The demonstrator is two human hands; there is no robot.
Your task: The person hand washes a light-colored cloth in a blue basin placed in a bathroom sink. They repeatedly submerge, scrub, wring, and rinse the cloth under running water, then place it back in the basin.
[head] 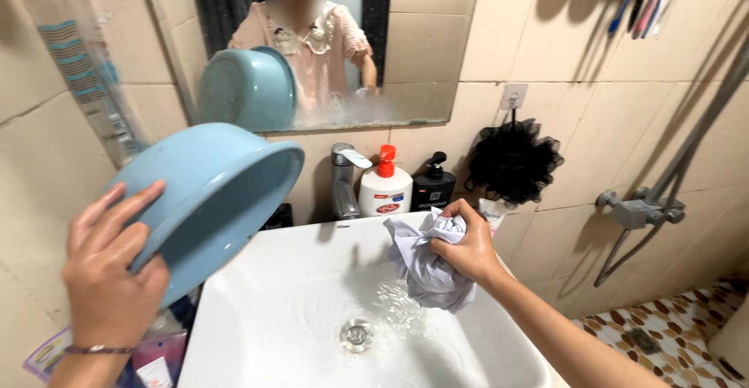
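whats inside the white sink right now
Water swirling around the metal drain in the white sink. The wet pale cloth in the right hand covers part of the back wall.

— What did we have at the left of the frame?
— Our left hand point(105, 271) gripped the rim of a light blue basin point(211, 189), tipped on edge over the white sink point(257, 333).
— And mid-frame?
— Our right hand point(468, 248) clutched a bunched pale cloth point(425, 271) above the drain point(357, 333), water pooling there. Behind stood the tap point(343, 181) and two pump bottles point(386, 189).
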